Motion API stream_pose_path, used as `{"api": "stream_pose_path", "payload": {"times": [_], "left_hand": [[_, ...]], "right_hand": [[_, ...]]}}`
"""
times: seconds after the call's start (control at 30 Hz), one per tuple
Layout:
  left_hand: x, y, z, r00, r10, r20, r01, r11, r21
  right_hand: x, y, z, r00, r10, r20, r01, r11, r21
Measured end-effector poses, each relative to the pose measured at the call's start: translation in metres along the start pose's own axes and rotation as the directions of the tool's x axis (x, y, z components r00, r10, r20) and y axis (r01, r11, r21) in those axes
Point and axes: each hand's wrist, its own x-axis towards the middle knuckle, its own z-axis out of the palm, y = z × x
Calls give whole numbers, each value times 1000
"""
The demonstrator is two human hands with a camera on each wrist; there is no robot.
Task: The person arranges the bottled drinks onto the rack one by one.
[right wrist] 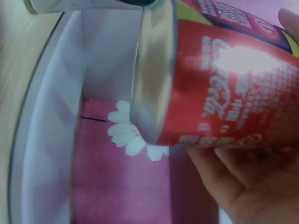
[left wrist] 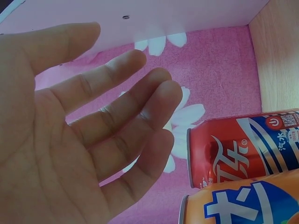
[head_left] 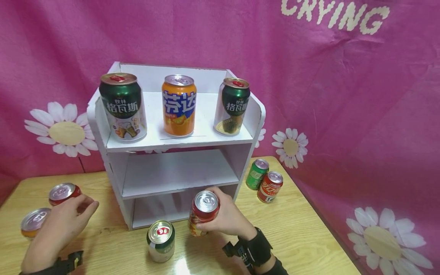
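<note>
My right hand grips a red Coca-Cola can, held upright in front of the shelf's bottom tier. In the right wrist view that can fills much of the picture, with fingers curled under it. Left of it on the table stands a green and white can with a red tab. My left hand is over the table at the left, fingers relaxed and holding nothing. Close to it are a red cola can and an orange soda can, both partly hidden by the hand in the head view.
A white three-tier shelf stands on the wooden table. Its top tier holds two green and white cans around an orange can. At the right are a green can and a red can. Pink cloth hangs behind.
</note>
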Motion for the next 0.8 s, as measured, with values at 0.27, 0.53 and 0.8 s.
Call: {"api": "stream_pose_path", "payload": {"times": [0.27, 0.53, 0.8], "left_hand": [[1, -1, 1, 1000, -1, 10, 1, 1000, 1], [3, -1, 2, 1000, 19, 10, -19, 1000, 6], [2, 0, 4, 999, 51, -20, -51, 999, 7]], "right_hand": [[-2, 1, 3, 992, -11, -128, -5, 992, -125], [6, 7, 5, 968, -27, -250, -29, 976, -215], [29, -17, 1, 960, -108, -257, 28, 955, -294]]}}
